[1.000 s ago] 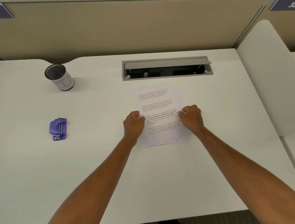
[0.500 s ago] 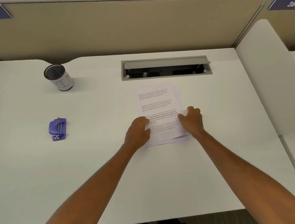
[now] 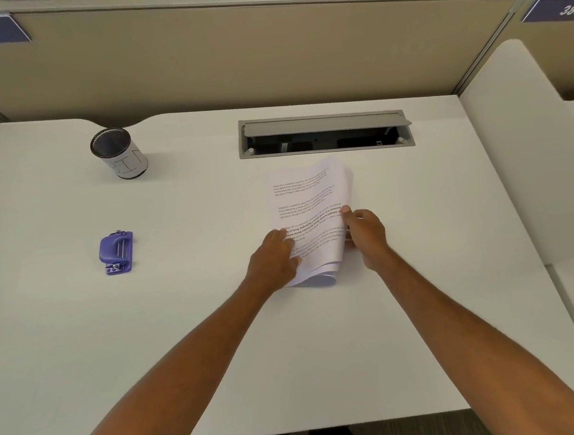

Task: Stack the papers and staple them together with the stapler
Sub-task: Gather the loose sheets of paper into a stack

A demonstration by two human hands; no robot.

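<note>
A small stack of printed white papers [image 3: 307,209] lies at the middle of the white desk [image 3: 185,345], its right side lifted and curled up off the surface. My right hand [image 3: 364,235] grips that raised right edge, thumb on top of the sheets. My left hand [image 3: 275,257] presses on the lower left part of the stack, fingers spread over the text. A purple stapler [image 3: 116,252] lies on the desk far to the left, well apart from both hands.
A black mesh cup with a white label [image 3: 119,153] stands at the back left. A grey cable hatch [image 3: 325,132] sits open behind the papers. Beige partition walls enclose the desk at the back, and a white divider [image 3: 528,164] stands on the right.
The papers lay flat with a hand at each side edge. Now my right hand has lifted and curled the right side, and my left hand has slid onto the lower left of the sheets.
</note>
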